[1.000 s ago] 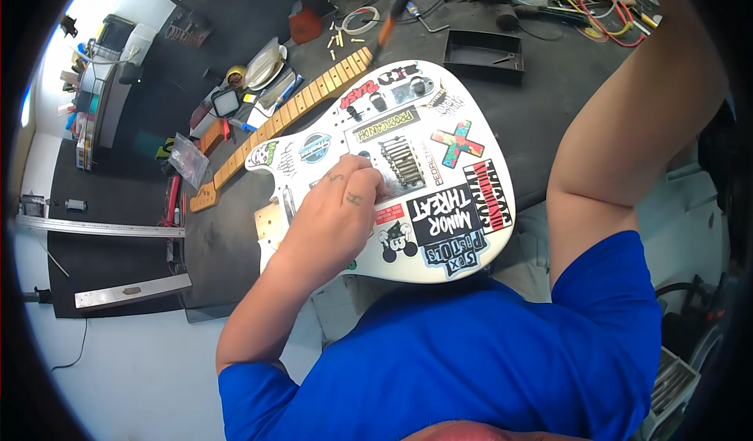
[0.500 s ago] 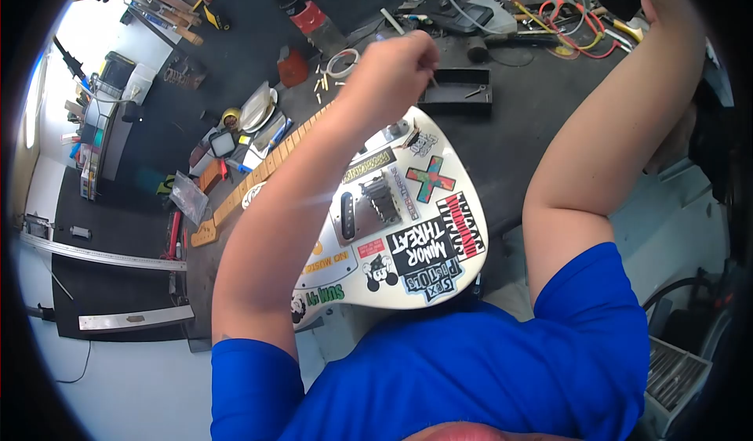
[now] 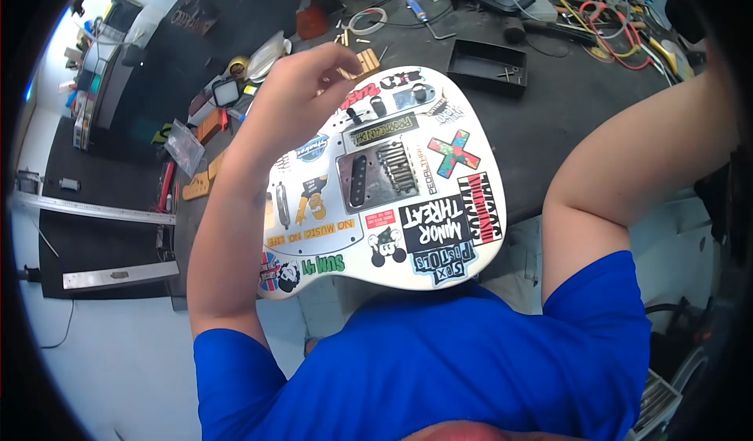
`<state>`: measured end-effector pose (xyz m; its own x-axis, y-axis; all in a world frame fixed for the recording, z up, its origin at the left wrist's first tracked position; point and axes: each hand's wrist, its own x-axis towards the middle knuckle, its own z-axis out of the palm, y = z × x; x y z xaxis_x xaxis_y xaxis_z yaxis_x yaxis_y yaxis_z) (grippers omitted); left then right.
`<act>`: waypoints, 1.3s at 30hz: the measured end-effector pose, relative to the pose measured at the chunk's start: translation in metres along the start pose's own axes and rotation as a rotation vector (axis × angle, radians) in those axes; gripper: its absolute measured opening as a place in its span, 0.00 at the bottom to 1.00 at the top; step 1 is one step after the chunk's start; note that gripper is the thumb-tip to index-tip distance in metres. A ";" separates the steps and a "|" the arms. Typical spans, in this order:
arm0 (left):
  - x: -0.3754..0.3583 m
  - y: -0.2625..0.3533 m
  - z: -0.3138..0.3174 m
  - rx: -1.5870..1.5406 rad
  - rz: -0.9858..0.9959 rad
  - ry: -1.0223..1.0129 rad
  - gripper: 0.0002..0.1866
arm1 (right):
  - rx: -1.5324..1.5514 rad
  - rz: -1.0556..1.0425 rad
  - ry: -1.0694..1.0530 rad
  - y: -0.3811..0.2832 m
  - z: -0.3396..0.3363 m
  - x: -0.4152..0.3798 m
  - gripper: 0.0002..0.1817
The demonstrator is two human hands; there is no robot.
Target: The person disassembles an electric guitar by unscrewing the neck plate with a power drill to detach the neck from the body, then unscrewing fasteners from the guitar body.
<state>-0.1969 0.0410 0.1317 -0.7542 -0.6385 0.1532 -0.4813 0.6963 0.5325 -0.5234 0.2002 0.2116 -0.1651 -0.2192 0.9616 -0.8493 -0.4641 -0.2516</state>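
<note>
My left hand (image 3: 307, 80) hovers over the upper edge of a white electric guitar (image 3: 369, 272) covered in stickers. Its fingers and thumb are curled together beside a small slotted wooden block (image 3: 365, 63). I cannot tell what the fingers hold. The guitar lies face up, with an open metal bridge plate and pickup (image 3: 376, 176) on its body. My left forearm hides most of the neck, though the headstock (image 3: 196, 187) shows at the left. My right arm (image 3: 643, 143) reaches toward the upper right, where its hand is lost beyond the dark edge.
A black open box (image 3: 490, 68) with small metal parts stands behind the guitar. Past it lie a blue-handled screwdriver (image 3: 416, 8), a hex key (image 3: 440, 33) and a ring of white tape (image 3: 367, 21). Cables and pliers (image 3: 608, 29) clutter the back right; steel rulers (image 3: 118, 275) lie left.
My left hand has moved left from beside the black box to the wooden block. The view has shifted, and more of the guitar's control plate shows. My right hand has slipped out of view.
</note>
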 end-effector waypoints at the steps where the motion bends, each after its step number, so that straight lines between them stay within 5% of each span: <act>1: -0.011 -0.010 -0.002 -0.097 -0.049 0.013 0.10 | 0.001 -0.027 -0.057 -0.008 0.005 0.001 0.41; 7: -0.051 0.003 0.011 -0.803 -0.017 0.020 0.20 | 0.010 -0.195 -0.383 -0.054 0.049 0.004 0.38; 14: -0.046 0.003 0.030 -0.604 0.018 -0.022 0.18 | -0.039 -0.343 -0.583 -0.079 0.085 -0.002 0.36; 23: -0.031 0.001 0.041 -0.644 -0.314 -0.142 0.12 | -0.172 -0.392 -0.624 -0.073 0.102 -0.006 0.31; 30: -0.034 -0.007 0.051 -0.677 -0.197 -0.064 0.07 | -0.271 -0.503 -0.595 -0.063 0.112 -0.014 0.27; 39: -0.035 -0.019 0.056 -0.697 -0.169 -0.073 0.07 | -0.101 -0.348 -0.710 -0.064 0.114 -0.016 0.24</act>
<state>-0.1862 0.0685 0.0698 -0.7340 -0.6788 -0.0212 -0.2157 0.2035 0.9550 -0.4093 0.1352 0.1999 0.4481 -0.5861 0.6751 -0.8402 -0.5340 0.0941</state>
